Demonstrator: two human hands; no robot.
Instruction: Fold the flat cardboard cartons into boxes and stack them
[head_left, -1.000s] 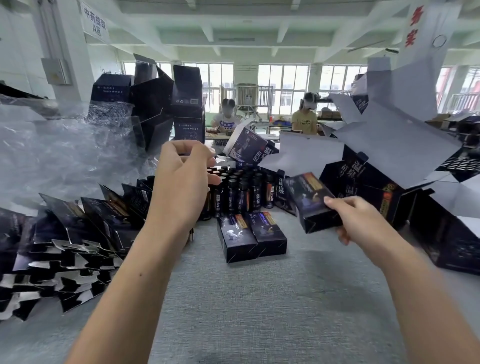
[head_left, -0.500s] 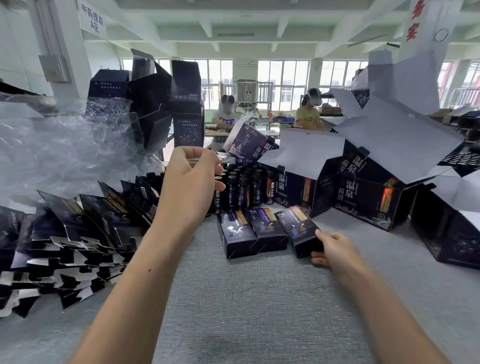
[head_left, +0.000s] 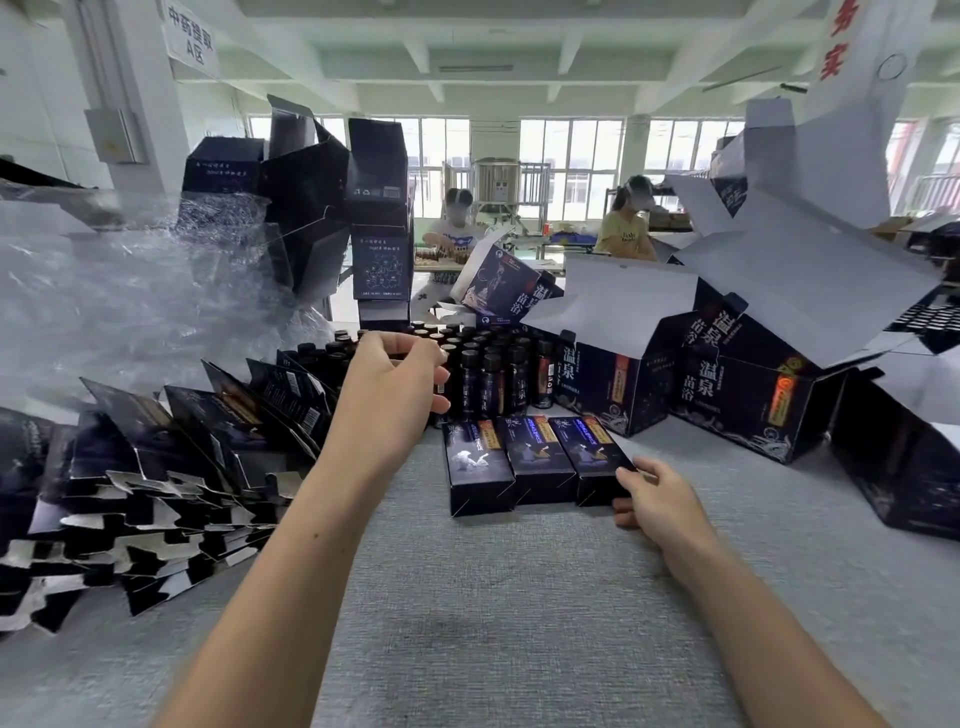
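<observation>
A folded box (head_left: 592, 457) is being pinched by the right hand (head_left: 657, 501), likely for squaring into the row (head_left: 530, 457) at the counter (head_left: 519, 597) middle. Whether anything is being held by the left hand (head_left: 395, 384) over the bottles (head_left: 493, 371) is unclear.

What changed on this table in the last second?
The right hand lowered the small box from mid-air onto the table, beside the two boxes already lying there, and still grips its near end. The left hand stayed raised over the bottles; the flat cartons did not move.
</observation>
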